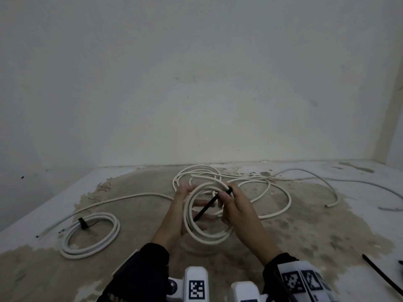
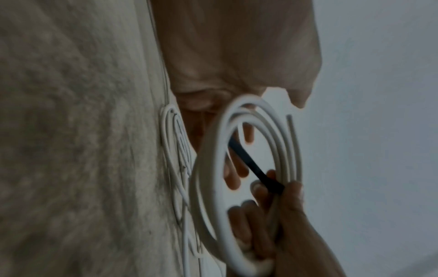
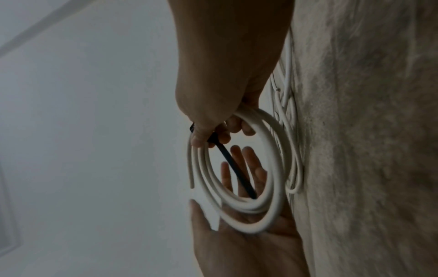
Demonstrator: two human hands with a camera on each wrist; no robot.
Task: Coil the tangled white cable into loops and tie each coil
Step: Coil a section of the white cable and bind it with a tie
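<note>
— White cable [image 1: 270, 192], still loose, is sprawling across the stained floor [image 1: 305, 232] by the wall [image 1: 196, 83], and part of it is standing wound into a coil [image 1: 209, 234] between a person's two hands. Where is the coil sitting?

— It is being held upright, just above the floor, in front of the tangle. The right hand [image 1: 237, 205] is gripping its far upper edge, fingers curled round the strands, and is also pinching a black cable tie [image 1: 206, 209] against them. The tie is slanting down through the middle of the ring.

— And the left hand [image 1: 176, 214]?

— It is lying flat against the coil's left side, fingers [image 3: 246, 165] straight and spread behind the ring, palm steadying the strands without closing on them. In the right wrist view the tie's tip is pointing at that open palm.

— Is anything already finished?

— A second coil [image 1: 90, 236] is lying flat on the floor to the left, well apart from the hands, with a black tie [image 1: 82, 223] cinched round its strands. One loose strand [image 1: 122, 199] is running from near it toward the tangle.

— Anything else on the floor?

— Another black tie [image 1: 381, 273] is lying at the right edge, well apart from the cable. The wrist views are dim and partly blurred.
</note>
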